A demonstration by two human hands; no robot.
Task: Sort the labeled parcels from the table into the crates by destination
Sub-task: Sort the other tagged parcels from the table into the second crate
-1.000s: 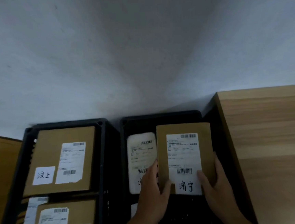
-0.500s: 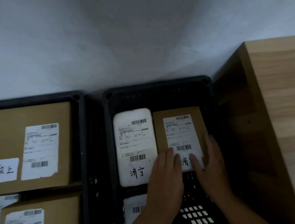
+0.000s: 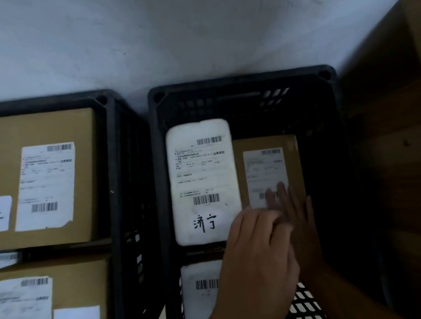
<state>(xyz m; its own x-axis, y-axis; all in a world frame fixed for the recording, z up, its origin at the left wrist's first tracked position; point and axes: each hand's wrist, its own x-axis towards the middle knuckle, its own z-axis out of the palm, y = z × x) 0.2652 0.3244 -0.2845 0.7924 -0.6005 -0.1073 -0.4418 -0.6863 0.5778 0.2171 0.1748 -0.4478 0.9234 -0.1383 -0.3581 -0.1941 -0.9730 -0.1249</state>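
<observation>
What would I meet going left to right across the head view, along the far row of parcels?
Big brown box → left crate rim → right crate rim → white parcel → small brown parcel → wooden table.

The right crate holds a white parcel and a brown parcel side by side. The left hand and right hand rest on the brown parcel's near end. The left crate holds 2 brown boxes.
</observation>
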